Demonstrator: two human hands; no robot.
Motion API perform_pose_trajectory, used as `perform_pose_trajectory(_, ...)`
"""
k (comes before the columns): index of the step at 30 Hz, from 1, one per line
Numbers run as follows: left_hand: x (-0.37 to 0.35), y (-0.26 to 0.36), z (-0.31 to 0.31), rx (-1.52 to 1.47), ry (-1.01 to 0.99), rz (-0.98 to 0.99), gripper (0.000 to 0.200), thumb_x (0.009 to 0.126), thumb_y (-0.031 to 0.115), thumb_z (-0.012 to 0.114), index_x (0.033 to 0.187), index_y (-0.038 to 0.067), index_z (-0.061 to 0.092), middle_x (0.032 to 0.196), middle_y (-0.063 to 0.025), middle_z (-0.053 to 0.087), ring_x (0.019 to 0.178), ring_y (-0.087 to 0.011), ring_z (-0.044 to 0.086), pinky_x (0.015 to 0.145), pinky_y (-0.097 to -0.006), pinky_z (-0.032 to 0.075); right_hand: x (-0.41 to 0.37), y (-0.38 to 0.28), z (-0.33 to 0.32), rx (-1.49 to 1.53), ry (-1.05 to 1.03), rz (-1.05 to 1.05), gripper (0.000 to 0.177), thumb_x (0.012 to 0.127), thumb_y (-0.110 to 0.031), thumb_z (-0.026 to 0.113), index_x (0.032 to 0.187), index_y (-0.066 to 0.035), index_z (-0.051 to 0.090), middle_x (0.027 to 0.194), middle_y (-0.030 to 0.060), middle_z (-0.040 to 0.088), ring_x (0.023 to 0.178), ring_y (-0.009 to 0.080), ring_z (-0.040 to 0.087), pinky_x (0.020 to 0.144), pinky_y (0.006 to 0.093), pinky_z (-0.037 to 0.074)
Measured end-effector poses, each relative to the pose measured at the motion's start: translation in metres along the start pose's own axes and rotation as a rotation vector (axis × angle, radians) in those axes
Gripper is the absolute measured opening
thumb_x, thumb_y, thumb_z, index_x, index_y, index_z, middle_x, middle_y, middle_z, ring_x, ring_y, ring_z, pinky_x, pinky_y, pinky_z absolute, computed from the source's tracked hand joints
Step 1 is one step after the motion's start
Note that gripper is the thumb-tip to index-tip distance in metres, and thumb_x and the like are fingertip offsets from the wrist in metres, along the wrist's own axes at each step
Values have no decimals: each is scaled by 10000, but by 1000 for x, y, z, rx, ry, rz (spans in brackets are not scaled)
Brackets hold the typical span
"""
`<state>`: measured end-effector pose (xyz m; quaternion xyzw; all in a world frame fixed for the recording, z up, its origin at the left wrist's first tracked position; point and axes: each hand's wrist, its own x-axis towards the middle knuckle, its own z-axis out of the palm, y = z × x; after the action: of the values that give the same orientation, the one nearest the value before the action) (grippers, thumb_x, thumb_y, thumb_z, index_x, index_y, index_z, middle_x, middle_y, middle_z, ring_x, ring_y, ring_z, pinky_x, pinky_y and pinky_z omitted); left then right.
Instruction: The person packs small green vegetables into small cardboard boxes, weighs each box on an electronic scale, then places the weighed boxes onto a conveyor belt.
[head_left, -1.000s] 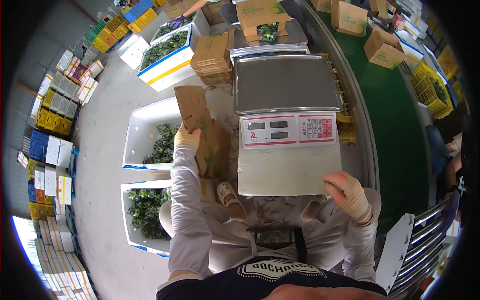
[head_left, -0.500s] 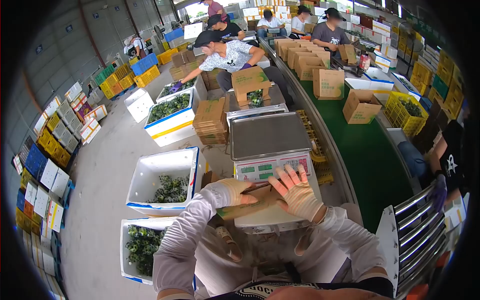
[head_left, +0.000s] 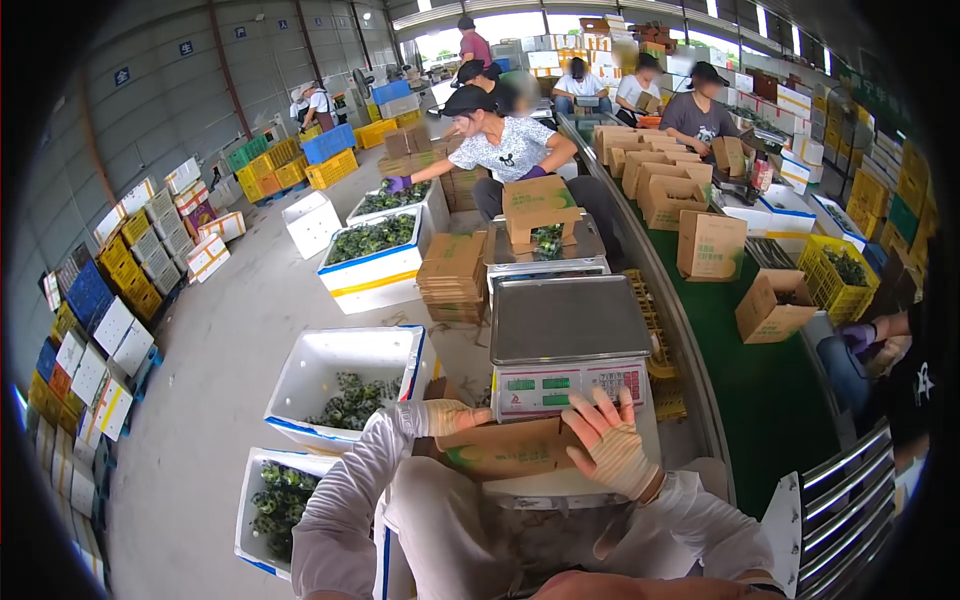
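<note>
A brown cardboard box (head_left: 510, 449) with green print lies on its side across my lap, in front of the scale. My left hand (head_left: 452, 416), in a cream fingerless-tipped glove, grips its left end with the thumb along the upper edge. At the right end my right hand (head_left: 612, 446), in a matching glove, is open, its fingers stretched up and apart beside the carton. Just beyond stands a weighing scale (head_left: 570, 318) with a bare metal plate and lit green displays.
Left of me are white foam boxes (head_left: 290, 372) with dark green produce (head_left: 350, 400). A stack of flattened cartons (head_left: 452, 275) stands farther ahead. A green conveyor (head_left: 765, 400) carries open cartons (head_left: 775, 305) on the right. Across from me a person (head_left: 510, 150) reaches into another foam box.
The view has shifted, so the surroundings sit farther right. The cardboard box now shows more of its long printed side between my hands. My right hand stays spread.
</note>
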<state>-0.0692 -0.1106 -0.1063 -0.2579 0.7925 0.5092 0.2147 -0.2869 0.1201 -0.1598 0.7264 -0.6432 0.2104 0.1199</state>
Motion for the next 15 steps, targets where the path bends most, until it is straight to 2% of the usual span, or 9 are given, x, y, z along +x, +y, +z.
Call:
perform_pose_trajectory(2,21,-24,-5,11,18,4,736,922,696,439,1183,44,663,987,-53,688,907,-168,613,835,-339,494,-5,-3,-1,10,32,13,563,740,-253,718,1255,-110,541,1393,102,450,1320,342,358,1087,649,218)
perform_pose_trajectory(3,24,-31,-2,37,88,263,585,964,572,488,1214,62,628,949,-73,701,885,-223,649,822,-357,498,-7,-6,-2,10,50,22,556,721,-235,727,1231,-112,543,1378,103,459,1307,344,369,1091,638,223)
perform_pose_trajectory(4,28,-38,1,21,93,257,585,964,572,488,1214,62,628,949,-73,701,885,-223,649,822,-357,498,-10,-8,1,19,38,11,556,721,-235,727,1231,-112,543,1378,103,459,1307,344,369,1091,638,223)
perform_pose_trajectory(6,15,-7,7,468,381,150,463,959,444,546,1268,99,563,939,-155,702,889,-331,667,823,-395,499,-14,-13,7,87,146,66,542,698,-228,742,1194,-125,549,1378,104,456,1298,336,376,1093,621,233)
perform_pose_trajectory(7,12,0,13,603,377,101,457,926,338,588,1324,139,479,935,-209,684,895,-406,647,790,-444,498,-14,-18,7,49,250,72,490,677,-267,774,1104,-146,568,1245,74,521,1201,297,451,1072,576,278)
perform_pose_trajectory(8,7,6,17,590,383,94,457,926,338,588,1324,139,479,935,-209,684,895,-406,647,790,-444,498,-16,-19,6,54,241,61,490,677,-267,774,1104,-146,568,1245,74,521,1201,297,451,1072,576,278)
perform_pose_trajectory(11,8,16,21,595,493,24,540,901,240,581,1403,174,392,909,-200,689,840,-404,655,740,-477,502,-23,-10,2,165,238,-22,422,625,-390,822,902,-170,592,850,0,531,937,228,538,1003,494,345)
perform_pose_trajectory(14,26,14,27,527,713,-84,597,895,198,549,1456,197,345,907,-206,687,844,-396,659,757,-478,507,-25,-14,0,276,94,-243,415,638,-435,812,860,-166,587,839,10,545,946,235,546,1009,509,365)
perform_pose_trajectory(15,31,23,28,503,687,-197,675,882,169,535,1503,219,273,917,-210,687,850,-400,659,778,-480,512,-24,-15,8,339,145,-256,485,719,-503,759,982,-120,617,966,62,610,1027,286,562,1030,507,379)
